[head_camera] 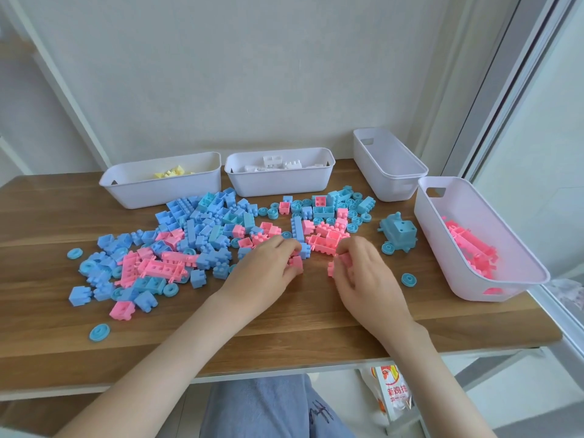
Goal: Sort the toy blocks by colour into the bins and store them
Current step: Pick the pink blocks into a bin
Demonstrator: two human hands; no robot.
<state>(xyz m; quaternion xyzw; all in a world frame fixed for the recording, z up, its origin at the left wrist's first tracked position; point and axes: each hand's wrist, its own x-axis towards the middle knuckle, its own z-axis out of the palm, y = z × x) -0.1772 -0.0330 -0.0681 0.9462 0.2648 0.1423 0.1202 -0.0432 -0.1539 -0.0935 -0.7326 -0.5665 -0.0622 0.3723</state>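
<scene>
Left hand (268, 263), right hand (363, 270) pinch pink blocks (297, 263) amid blue blocks (202, 222).

The desk (284, 324) looks like wood-grain laminate with a slight sheen. Blocks (202, 229) are smooth plastic (pretty matt), and the bins (319, 181) are smooth white plastic too.

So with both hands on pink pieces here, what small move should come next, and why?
Probably carry the right hand and its pink block over to the bin with pink blocks at the right edge of the table and drop it in, the left hand following with its pink piece. Both hands grip pink pieces, and that bin alone holds pink.
</scene>
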